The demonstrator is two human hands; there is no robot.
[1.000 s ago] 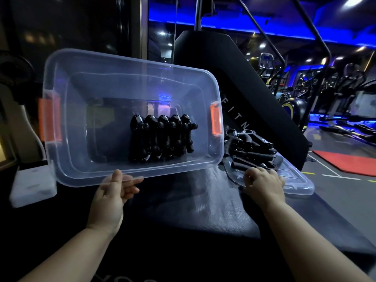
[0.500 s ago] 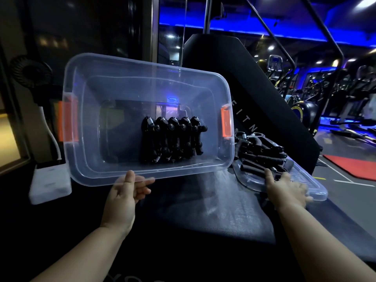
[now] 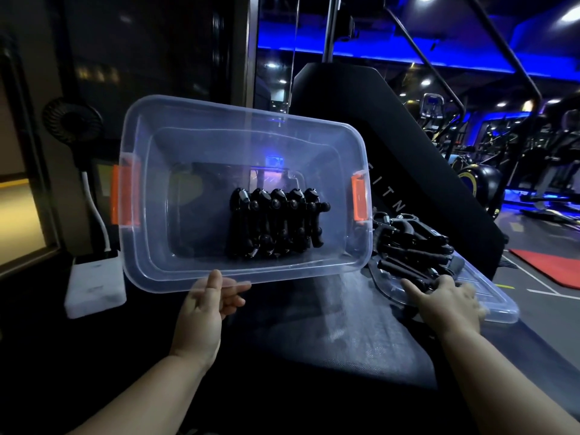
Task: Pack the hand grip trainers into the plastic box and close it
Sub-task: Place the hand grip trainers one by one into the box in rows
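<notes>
Left hand point(image 3: 201, 309) grips the plastic box point(image 3: 244, 118) by its near rim, tilting it for loading; right hand point(image 3: 445, 304), fingers spread, touches loose trainers point(image 3: 417, 248).

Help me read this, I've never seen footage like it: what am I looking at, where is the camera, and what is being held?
No machine here: these are a person's two bare hands, filmed by a camera worn on the head, looking forward and down. The left hand grips the near rim of a clear plastic box, tipped to face the camera; a row of black hand grip trainers lies inside. Right of it, on the dark padded surface, the clear lid lies flat with a pile of more trainers on it. The right hand reaches onto that pile; whether it holds one is unclear.
</notes>
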